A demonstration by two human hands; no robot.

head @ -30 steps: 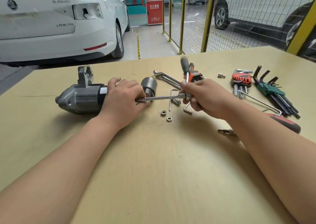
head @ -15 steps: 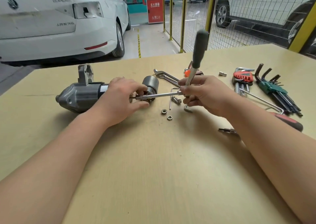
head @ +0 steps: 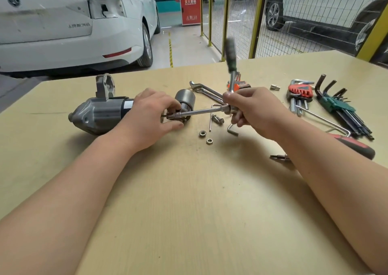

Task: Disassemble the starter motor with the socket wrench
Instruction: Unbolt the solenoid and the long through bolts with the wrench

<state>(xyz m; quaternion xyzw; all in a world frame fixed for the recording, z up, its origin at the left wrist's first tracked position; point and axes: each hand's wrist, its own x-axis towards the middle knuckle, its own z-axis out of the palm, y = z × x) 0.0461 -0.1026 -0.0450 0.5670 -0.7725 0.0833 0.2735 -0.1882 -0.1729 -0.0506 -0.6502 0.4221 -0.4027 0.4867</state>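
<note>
Two nuts lie off already. Your left hand grips the starter motor, your right hand clenches the socket wrench; the housing is not yet apart.

Blurred white characters on red cabinet

Grey starter motor; chrome socket wrench, dark handle; tan table
</note>
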